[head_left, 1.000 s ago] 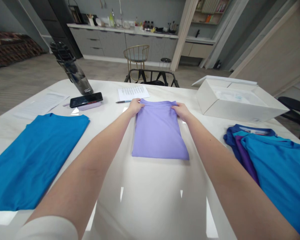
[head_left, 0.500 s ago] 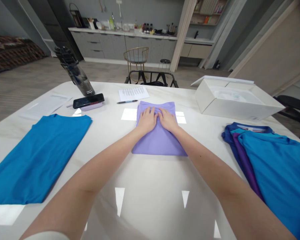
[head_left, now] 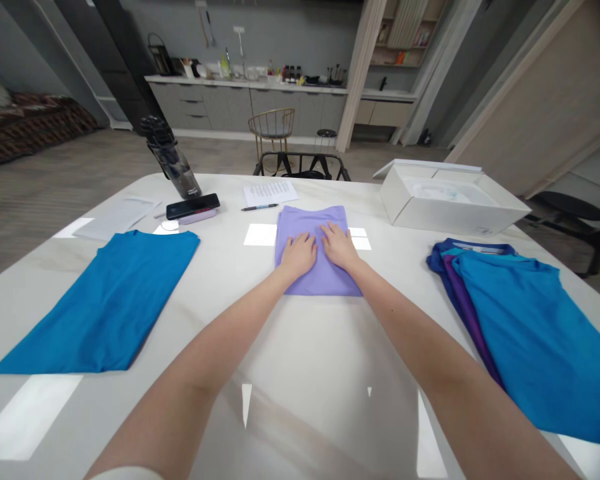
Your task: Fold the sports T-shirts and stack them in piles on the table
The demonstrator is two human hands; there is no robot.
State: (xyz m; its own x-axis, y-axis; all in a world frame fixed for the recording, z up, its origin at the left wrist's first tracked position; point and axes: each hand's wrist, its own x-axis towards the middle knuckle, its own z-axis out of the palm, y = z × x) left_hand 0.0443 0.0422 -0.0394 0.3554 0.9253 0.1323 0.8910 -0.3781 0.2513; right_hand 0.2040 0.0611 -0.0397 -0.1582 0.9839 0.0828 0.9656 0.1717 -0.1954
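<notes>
A lavender garment (head_left: 325, 283), folded into a near square, lies flat on the white table in front of me. My left hand (head_left: 300, 255) rests on its left half, fingers stretched out over the cloth. On the right half lies my right hand (head_left: 339, 244), palm down with fingers spread. Both hands press on the fabric without gripping it. Off to the left is a folded blue shirt (head_left: 110, 300). At the right, another blue shirt (head_left: 535, 327) overlaps a purple garment (head_left: 465, 300) and a dark blue one (head_left: 437, 260).
Beyond the lavender cloth lie a pen (head_left: 260, 207) and a printed sheet (head_left: 270, 193). A phone (head_left: 193, 206) and a tall dark bottle (head_left: 177, 167) are at the back left. An open white box (head_left: 445, 212) stands at the back right, near the table's edge.
Both hands have slid toward me over the lavender garment, the left more than the right. The camera view has shifted slightly. The other garments stay in place.
</notes>
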